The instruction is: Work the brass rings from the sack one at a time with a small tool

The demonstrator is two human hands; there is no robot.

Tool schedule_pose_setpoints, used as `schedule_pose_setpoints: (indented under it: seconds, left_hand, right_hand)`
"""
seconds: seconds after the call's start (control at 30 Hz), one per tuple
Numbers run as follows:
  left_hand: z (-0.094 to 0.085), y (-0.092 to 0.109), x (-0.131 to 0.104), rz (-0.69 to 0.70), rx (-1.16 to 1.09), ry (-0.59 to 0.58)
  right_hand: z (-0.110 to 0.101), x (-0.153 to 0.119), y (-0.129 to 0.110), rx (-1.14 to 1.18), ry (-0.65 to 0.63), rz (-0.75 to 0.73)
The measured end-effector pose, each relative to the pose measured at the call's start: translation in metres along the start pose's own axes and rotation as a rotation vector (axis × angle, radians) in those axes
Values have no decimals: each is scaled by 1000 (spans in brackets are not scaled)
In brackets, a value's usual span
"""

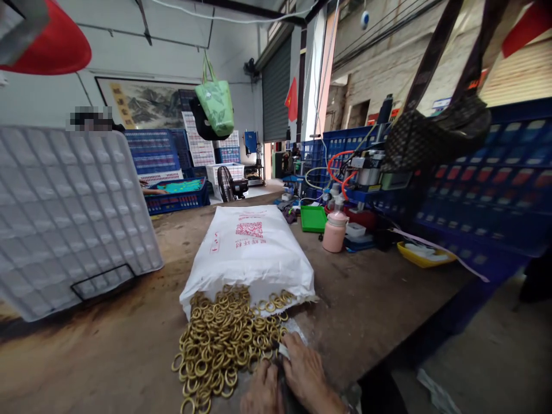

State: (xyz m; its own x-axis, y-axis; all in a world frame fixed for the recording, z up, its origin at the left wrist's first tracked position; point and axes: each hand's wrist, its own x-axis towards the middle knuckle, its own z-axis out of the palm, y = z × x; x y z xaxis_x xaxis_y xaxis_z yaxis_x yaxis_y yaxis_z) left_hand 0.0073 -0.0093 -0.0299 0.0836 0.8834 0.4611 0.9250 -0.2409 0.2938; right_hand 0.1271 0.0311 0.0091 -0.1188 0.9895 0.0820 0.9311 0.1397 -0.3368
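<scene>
Many small round rings, dull yellow and metallic-looking, lie in a loose heap on the table, spilling from the open mouth of a white sack. The sack lies flat and bulging, its cloth creased and its mouth ragged at the edge, with red print and a square code on top. Some rings rest just inside the mouth; others fan out toward the near edge.

Both hands are at the right side of the heap, close together. The right hand has its fingers bent and drawn together; a pale strip shows at its fingertips, but whether it is pinched or wrapped round a finger I cannot tell. The left hand is curled beside it, fingers close together and nearest the rings; what it grips, if anything, I cannot tell. Something dark and blurred shows between the two hands.

At left a whitish ridged plastic tray stands tilted on edge. Beyond the sack are a shallow green tray and a smooth pink bottle. A yellow dish holds white pieces. A blue slatted basket contains turquoise items, and stacked blue crates stand behind it. A soft green bag hangs above.
</scene>
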Motion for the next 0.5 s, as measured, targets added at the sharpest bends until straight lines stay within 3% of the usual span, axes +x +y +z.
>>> schedule_pose_setpoints:
  seconds: [0.1,0.2,0.3,0.4,0.5]
  left_hand:
    - [-19,6,3,2,-56,-21]
    - [-35,9,8,-58,-157,-96]
    - [-48,8,13,-109,-409,-64]
    - [-65,9,15,-319,-674,6]
    - [-84,14,16,-607,-961,-103]
  right_hand:
    - [-10,-1,7,29,55,-20]
    - [-21,2,15,121,32,1]
    - [-28,3,18,321,76,-58]
    - [-33,-3,10,502,115,-201]
    - [-37,-13,-4,583,94,-371]
